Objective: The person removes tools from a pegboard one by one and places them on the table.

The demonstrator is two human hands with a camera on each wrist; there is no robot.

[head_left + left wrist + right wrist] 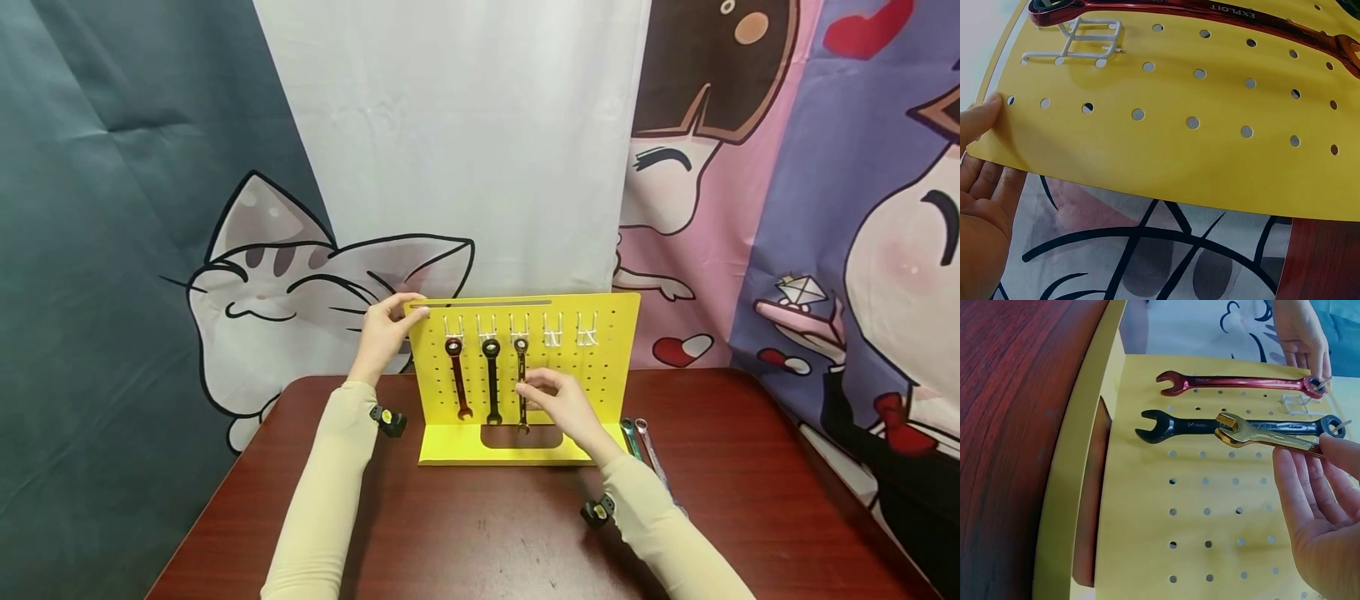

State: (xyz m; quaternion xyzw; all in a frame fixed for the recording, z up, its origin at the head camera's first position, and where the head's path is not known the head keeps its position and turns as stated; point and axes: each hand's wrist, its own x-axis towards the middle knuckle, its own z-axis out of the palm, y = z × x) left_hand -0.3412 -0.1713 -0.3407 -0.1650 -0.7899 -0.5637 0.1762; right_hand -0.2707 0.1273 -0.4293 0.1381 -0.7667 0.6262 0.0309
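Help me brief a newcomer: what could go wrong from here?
The gold wrench could slip, as the right hand merely pinches its handle. It might knock the black wrench hanging close beside it. The yellow pegboard might rock if pushed; the left hand grips it only at a top corner.

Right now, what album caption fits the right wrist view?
Right hand holding a gold wrench by a pegboard, where a red wrench and a black wrench hang.
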